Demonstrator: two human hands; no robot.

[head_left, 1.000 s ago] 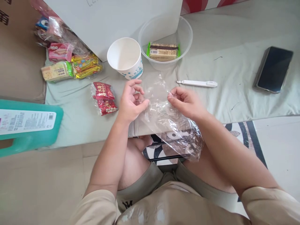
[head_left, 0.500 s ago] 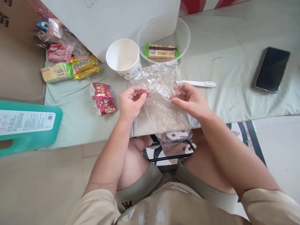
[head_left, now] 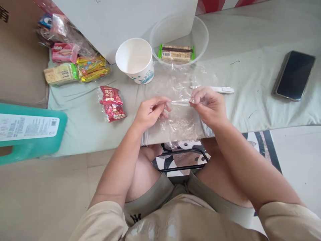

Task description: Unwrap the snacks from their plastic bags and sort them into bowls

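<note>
A clear plastic bag (head_left: 179, 122) is stretched between my two hands, crinkled and partly hanging over the cloth's front edge. My left hand (head_left: 152, 112) pinches the bag's edge between thumb and fingers. On the other side, my right hand (head_left: 209, 105) grips the same edge, its fingers curled together. Behind the bag stand a white paper cup (head_left: 135, 60) with a blue pattern and a clear plastic bowl (head_left: 204, 43). Inside the bowl lies a wrapped biscuit pack (head_left: 177, 53) with green ends. A white-handled tool (head_left: 223, 89) lies beyond my right hand, its far part behind the plastic.
Red snack packets (head_left: 112, 103) lie left of my left hand. Farther left are a yellow packet (head_left: 91, 68), a pink packet (head_left: 64, 52) and a teal jug (head_left: 56, 134). A phone (head_left: 294, 75) lies at the right. A white box (head_left: 120, 23) stands behind.
My left hand has moved slightly right, toward my right hand. The bag's upper edge is now pulled into a tight line between them, and its far part has flattened.
</note>
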